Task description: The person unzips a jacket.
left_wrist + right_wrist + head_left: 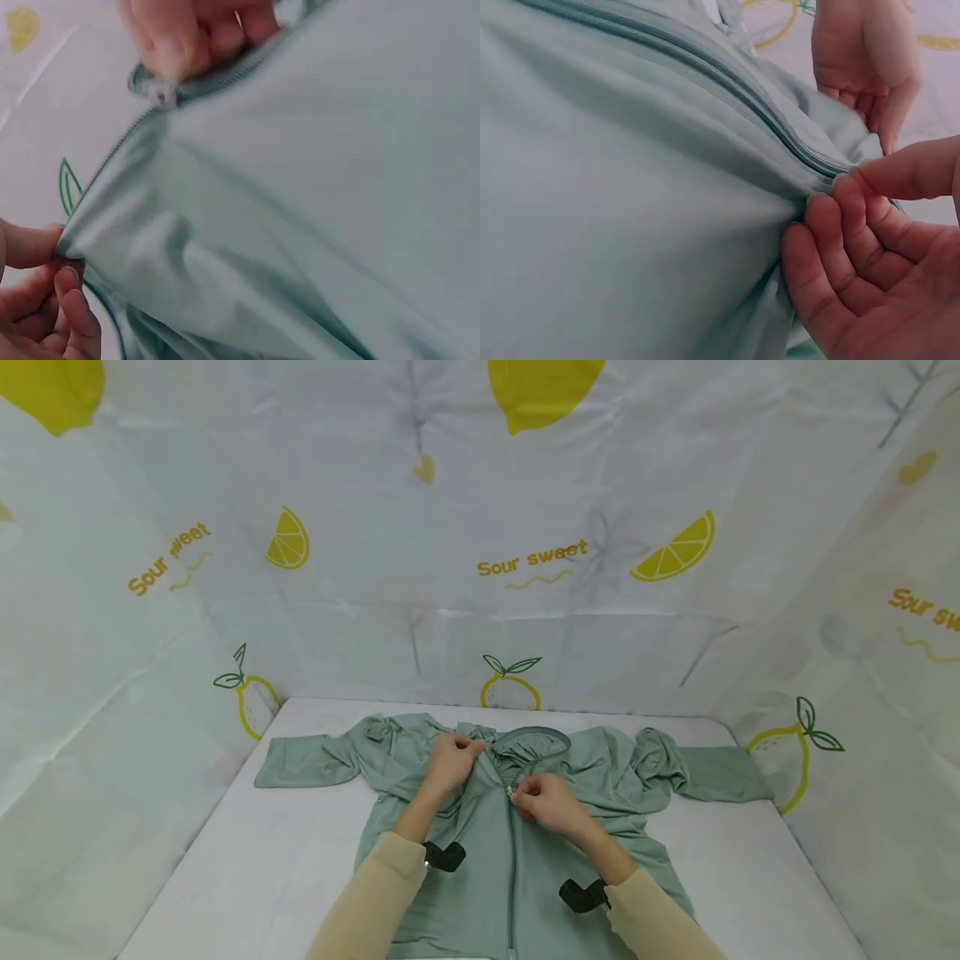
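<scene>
A light green zip-up jacket lies front up with its sleeves spread to both sides. Its dark green zipper runs closed from the hem up to the upper chest, where the neck parts in a V. My left hand pinches the open front edge near the collar, pulling the fabric taut in the left wrist view. At the zipper slider, my right hand pinches the pull between thumb and fingers. From the right wrist, those fingertips hide the slider and gather the cloth around it.
The jacket covers much of a white table. A lemon-printed white sheet hangs behind and along both sides. Bunched sleeves lie toward the table's sides. Dark wrist devices sit under both forearms.
</scene>
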